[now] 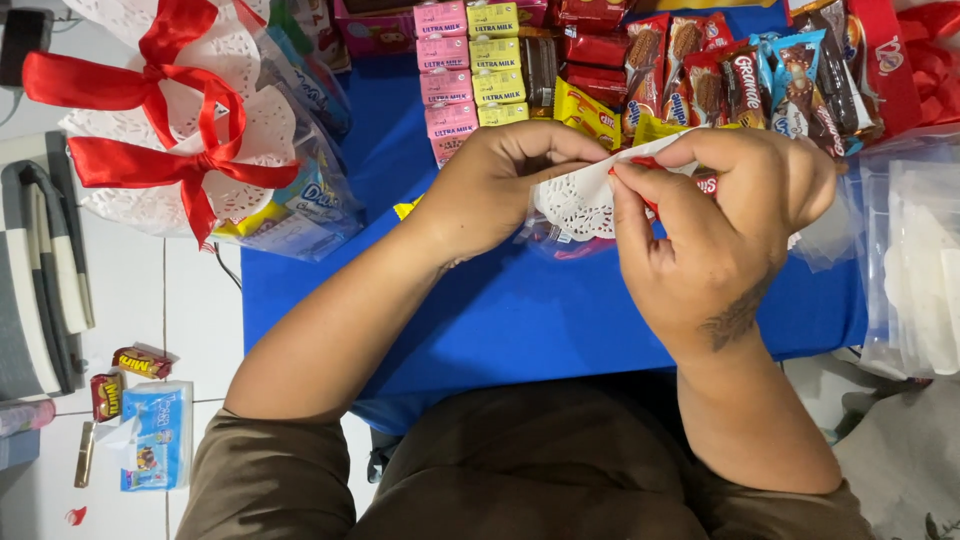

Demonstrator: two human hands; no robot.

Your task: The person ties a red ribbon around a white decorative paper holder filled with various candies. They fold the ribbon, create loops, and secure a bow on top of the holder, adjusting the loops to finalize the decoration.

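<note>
Blue table, spread across centre. Finished snack bags topped with white doilies and red bows, far left on table edge. Rows of small milk cartons and wrapped snack bars along far side. Stack of clear plastic bags, right. Right hand: thumb and forefinger pinching red ribbon against white paper doily. Left hand: fingers curled, gripping doily's left edge over clear bag, mid-table.

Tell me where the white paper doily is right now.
The white paper doily is in the upper middle of the head view, pinched between the left hand and right hand, above the blue table.
</note>
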